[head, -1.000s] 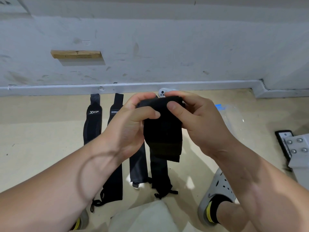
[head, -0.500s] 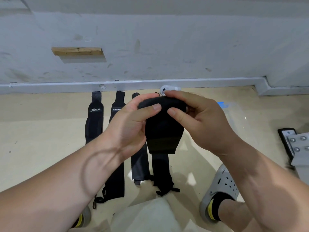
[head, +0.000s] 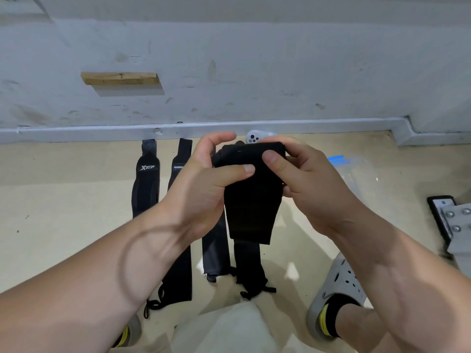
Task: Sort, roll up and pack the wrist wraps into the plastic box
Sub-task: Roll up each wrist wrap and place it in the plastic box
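Black wrist wrap (head: pixel 252 200); black wrap with white XTEP logo (head: pixel 145 179); beige floor (head: pixel 63 200); grey perforated clog (head: pixel 336 289).

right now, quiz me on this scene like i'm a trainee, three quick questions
1. True or false: the left hand and the right hand both grip the black wrist wrap.
2. Where is the XTEP wrap? A) leftmost in the row on the floor B) in the right hand C) draped over a shoe
3. Fill in: the clear plastic box lies on the person's ___ side.
Key: 1 true; 2 A; 3 right.
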